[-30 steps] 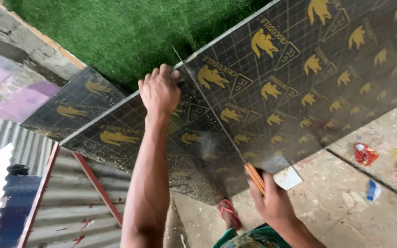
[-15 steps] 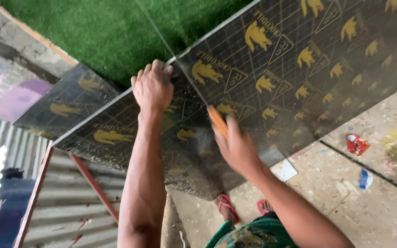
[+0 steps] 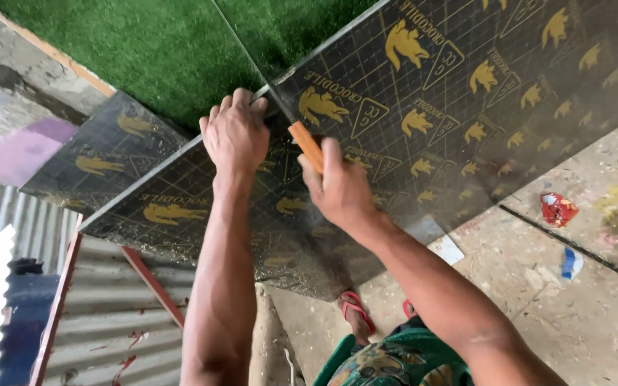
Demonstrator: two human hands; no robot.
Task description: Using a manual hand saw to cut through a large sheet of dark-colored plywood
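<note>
A large black board (image 3: 466,93) printed with yellow animal figures stands tilted in front of me. My left hand (image 3: 236,132) grips its upper edge, fingers curled over the rim. Just to its right, my right hand (image 3: 341,189) is closed on an orange-handled tool (image 3: 305,145). The tool's tip meets the board's edge right by my left fingers. A thin straight line runs up from there across the green turf (image 3: 144,50); I cannot tell whether it is a blade or a string.
A second black printed board (image 3: 101,161) lies lower left. Corrugated metal sheet (image 3: 101,322) with a red frame is below left. On the concrete floor lie a red wrapper (image 3: 558,209), a blue scrap (image 3: 572,263) and a white paper (image 3: 446,249). My red sandal (image 3: 355,311) shows below.
My right hand has risen from low near my waist up to the board's upper edge, carrying the orange-handled tool beside my left hand. The left hand has kept its grip.
</note>
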